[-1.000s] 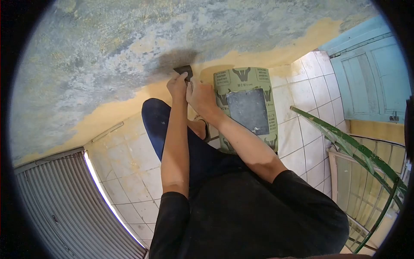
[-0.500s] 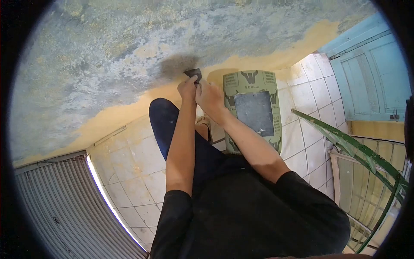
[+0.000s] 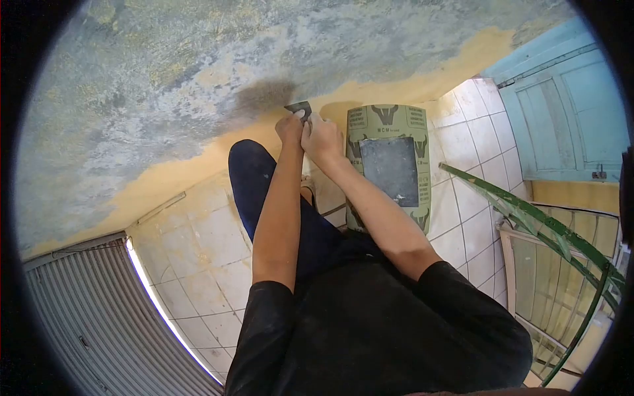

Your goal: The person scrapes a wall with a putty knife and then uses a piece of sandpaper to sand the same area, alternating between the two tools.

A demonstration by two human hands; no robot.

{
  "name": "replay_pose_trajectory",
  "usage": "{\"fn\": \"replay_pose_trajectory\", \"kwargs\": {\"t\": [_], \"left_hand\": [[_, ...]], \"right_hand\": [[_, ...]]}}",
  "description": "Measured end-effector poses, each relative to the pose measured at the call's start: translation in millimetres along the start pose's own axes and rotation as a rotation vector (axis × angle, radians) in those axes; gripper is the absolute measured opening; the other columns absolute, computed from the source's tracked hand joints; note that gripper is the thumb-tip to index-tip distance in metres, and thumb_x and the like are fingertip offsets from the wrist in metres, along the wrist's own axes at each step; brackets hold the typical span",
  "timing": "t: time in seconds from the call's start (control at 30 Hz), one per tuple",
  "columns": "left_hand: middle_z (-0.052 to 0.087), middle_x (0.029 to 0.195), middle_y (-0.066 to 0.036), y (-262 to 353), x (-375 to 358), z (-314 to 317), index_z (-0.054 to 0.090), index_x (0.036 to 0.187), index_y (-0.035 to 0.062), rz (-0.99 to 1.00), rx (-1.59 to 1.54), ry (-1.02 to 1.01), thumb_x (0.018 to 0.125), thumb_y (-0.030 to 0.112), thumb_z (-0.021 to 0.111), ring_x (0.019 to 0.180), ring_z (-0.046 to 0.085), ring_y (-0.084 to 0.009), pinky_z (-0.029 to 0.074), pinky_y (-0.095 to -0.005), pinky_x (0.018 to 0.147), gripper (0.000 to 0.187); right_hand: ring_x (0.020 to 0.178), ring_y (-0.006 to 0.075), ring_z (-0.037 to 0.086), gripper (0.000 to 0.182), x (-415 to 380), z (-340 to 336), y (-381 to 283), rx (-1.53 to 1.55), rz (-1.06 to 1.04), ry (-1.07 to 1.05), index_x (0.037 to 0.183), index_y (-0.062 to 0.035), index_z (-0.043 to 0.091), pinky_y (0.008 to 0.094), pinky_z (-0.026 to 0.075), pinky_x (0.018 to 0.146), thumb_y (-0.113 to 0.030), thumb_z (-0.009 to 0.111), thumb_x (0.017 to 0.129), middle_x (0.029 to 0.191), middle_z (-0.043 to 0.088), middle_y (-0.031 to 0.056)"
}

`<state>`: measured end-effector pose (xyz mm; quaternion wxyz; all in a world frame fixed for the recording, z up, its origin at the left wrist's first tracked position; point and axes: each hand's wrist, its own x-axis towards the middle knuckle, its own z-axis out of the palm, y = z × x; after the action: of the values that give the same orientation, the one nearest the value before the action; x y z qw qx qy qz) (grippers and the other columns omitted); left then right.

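Observation:
A small dark piece of sandpaper (image 3: 298, 105) is pinched between my two hands, close to the lower part of the wall. My left hand (image 3: 289, 130) is closed on its left side, and the fingers of my right hand (image 3: 324, 140) press against it from the right. The hands touch each other, and my fingers cover the lower part of the piece. Just right of them lies a curved green-backed sandpaper sheet (image 3: 386, 123) printed with bull heads and "MCM". On top of that rests a dark grey rectangular sheet (image 3: 389, 170), whitish dust on its lower edge.
Patchy grey and yellow wall (image 3: 191, 72) rises in front of me. White floor tiles (image 3: 456, 191) surround my feet. At right stand a light blue door (image 3: 561, 119) and a green metal frame (image 3: 528, 208); a corrugated shutter (image 3: 105, 317) is at lower left.
Both hands have shifted slightly right in the view, still gripping the small piece, which now looks flatter and less pointed. The camera view has moved a little.

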<state>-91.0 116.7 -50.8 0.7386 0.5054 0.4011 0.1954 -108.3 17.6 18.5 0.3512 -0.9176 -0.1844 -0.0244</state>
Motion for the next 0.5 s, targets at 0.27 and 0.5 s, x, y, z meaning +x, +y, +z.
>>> {"fn": "replay_pose_trajectory", "kwargs": {"t": [0.27,0.5], "left_hand": [[0.066,0.077,-0.008,-5,4,4,0.065,0.073,-0.0043,-0.01,-0.101,-0.081,0.075,0.005,0.073,0.065,0.061,-0.0181,0.049,-0.0326,0.057,0.013],[0.068,0.075,-0.009,-25,28,5,0.067,0.075,-0.0022,0.042,0.03,-0.161,0.077,0.011,0.074,0.065,0.061,-0.0194,0.048,-0.0337,0.061,0.015]], "right_hand": [[0.072,0.0498,0.061,0.017,-4,-3,6,0.05,-0.026,0.032,0.092,0.0004,0.057,0.0588,0.048,0.068,-0.016,0.056,0.092,0.077,0.061,0.0301],[0.076,0.0497,0.062,0.018,1,-4,9,0.02,0.016,-0.017,0.093,0.0006,0.058,0.0573,0.049,0.07,-0.017,0.055,0.092,0.078,0.061,0.0309]]}}
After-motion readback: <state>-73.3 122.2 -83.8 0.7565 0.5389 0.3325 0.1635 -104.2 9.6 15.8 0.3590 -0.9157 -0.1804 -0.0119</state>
